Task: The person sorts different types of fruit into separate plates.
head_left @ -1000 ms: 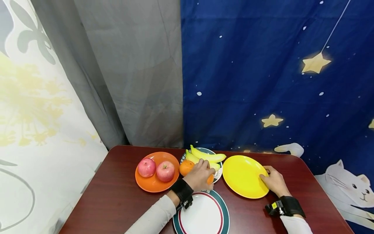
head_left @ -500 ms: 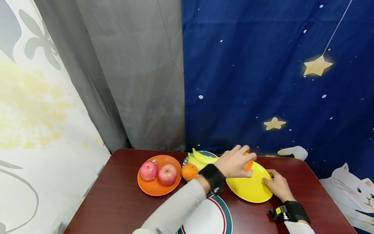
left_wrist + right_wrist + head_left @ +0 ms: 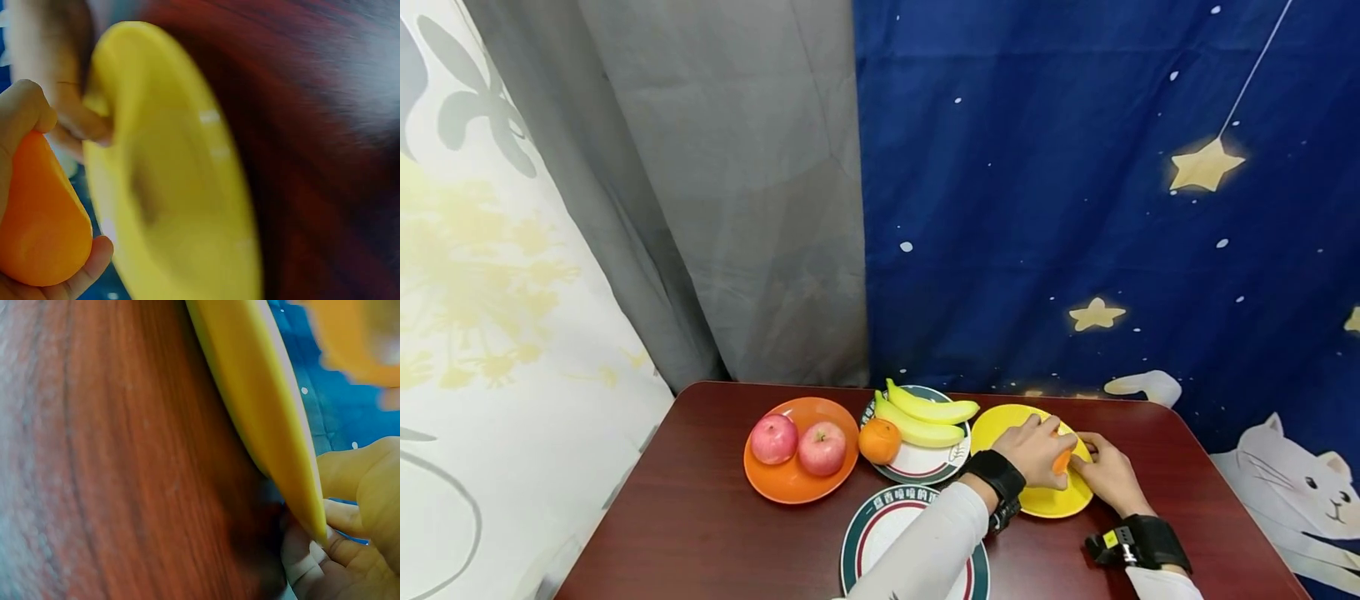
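Observation:
My left hand (image 3: 1033, 451) grips an orange (image 3: 44, 219) over the right part of the yellow plate (image 3: 1000, 424). In the left wrist view, thumb and fingers curl round the fruit, which shows above the plate's surface. My right hand (image 3: 1112, 477) pinches the yellow plate's right rim, thumb on top and fingers beneath, as the right wrist view shows. Another orange (image 3: 880, 441) sits with two bananas (image 3: 917, 423) on a patterned plate (image 3: 917, 474) left of the yellow one. Two apples (image 3: 822, 448) lie on an orange plate (image 3: 782, 493) farther left.
A white plate with a green rim (image 3: 852, 546) lies at the table's front, partly covered by my left sleeve (image 3: 925, 542). The dark red wooden table (image 3: 715, 500) ends at a grey curtain (image 3: 760, 208) and a blue star-patterned curtain (image 3: 1000, 208).
My left hand has lifted the orange from the patterned plate and carried it right, over the yellow plate, then lower. The right hand keeps holding the yellow plate's rim.

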`<control>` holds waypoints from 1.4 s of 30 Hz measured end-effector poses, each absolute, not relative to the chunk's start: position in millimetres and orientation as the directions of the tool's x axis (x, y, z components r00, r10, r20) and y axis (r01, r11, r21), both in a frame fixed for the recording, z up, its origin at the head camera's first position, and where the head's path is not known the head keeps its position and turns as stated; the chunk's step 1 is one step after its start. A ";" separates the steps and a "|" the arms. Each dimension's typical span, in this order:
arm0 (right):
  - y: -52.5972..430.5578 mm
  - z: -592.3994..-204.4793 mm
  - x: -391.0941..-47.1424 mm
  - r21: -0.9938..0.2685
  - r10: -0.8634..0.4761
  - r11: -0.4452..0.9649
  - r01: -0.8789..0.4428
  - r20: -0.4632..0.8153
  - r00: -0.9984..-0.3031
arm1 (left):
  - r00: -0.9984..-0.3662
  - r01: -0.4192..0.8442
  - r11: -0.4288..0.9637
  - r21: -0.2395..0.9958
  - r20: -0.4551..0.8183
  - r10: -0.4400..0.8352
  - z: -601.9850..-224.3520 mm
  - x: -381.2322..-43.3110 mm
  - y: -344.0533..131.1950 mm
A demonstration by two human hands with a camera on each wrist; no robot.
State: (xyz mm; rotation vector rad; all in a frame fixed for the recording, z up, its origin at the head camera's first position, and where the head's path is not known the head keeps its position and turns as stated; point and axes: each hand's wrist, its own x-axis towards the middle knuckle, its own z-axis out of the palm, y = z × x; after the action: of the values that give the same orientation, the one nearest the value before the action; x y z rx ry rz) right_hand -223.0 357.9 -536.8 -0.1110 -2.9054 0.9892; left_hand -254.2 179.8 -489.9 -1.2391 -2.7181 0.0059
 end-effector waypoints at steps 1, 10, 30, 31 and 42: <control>357.4 -537.0 -223.1 -0.614 0.091 0.788 0.043 0.047 -0.995 | -0.652 0.746 0.663 -0.072 0.130 0.747 -495.2 -254.2 179.4; 356.0 -539.1 -223.1 -0.626 0.093 0.778 0.041 0.051 -0.994 | -0.656 0.740 0.661 -0.127 0.082 0.750 -515.3 -249.2 176.8; 359.1 -537.5 -221.5 -0.624 0.069 0.781 0.026 0.046 -0.997 | -0.613 0.744 0.647 -0.167 0.216 0.760 -423.7 -264.7 114.1; 357.9 -538.3 -221.8 -0.626 0.067 0.779 0.026 0.042 -0.997 | -0.607 0.743 0.648 -0.169 0.239 0.758 -417.1 -266.9 100.0; 357.2 -534.9 -222.4 -0.618 0.052 0.786 0.021 0.032 -0.998 | -0.684 0.679 0.724 -0.123 0.253 0.685 -437.3 -273.7 -7.0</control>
State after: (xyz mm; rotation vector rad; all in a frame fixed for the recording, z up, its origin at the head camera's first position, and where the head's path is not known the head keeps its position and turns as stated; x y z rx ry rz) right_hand -222.4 357.2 -534.9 -0.0603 -2.9233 1.0110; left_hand -273.7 -7.0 -437.3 -1.0726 -2.6478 0.0271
